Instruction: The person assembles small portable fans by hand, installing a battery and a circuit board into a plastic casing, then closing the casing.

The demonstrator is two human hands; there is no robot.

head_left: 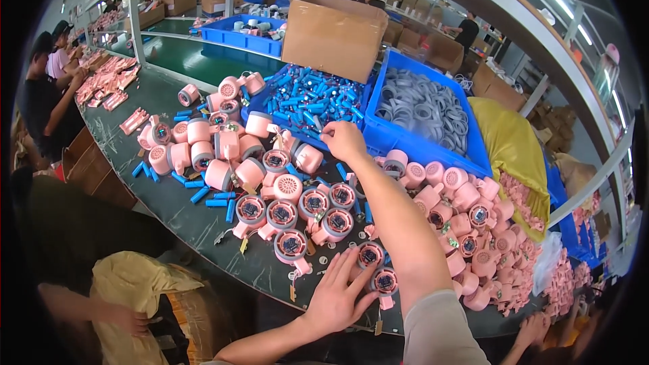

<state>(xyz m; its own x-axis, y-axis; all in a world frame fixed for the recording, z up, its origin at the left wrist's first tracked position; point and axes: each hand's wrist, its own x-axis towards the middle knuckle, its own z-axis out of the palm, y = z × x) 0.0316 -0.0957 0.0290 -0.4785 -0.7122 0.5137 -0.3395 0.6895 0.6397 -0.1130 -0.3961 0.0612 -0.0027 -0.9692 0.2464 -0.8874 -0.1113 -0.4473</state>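
My left hand (338,294) lies with fingers spread at the table's near edge. Its fingertips touch a round pink housing (371,254) with a dark circuit board inside, and a second pink housing (385,282) sits beside the thumb. My right hand (343,140) reaches across to the front rim of a blue bin (297,136) full of blue cylindrical battery cells (314,98) with wires. Its thumb and fingers are pinched together; what is between them, if anything, is too small to make out. Several pink housings with grey rings (291,245) stand face up left of my arms.
A heap of pink housings (483,257) covers the table to the right. Loose blue cells (199,195) lie at left. Behind stand a blue bin of grey rings (426,111), a cardboard box (334,34) and a yellow sack (510,142). Other people's hands (534,328) are at lower right.
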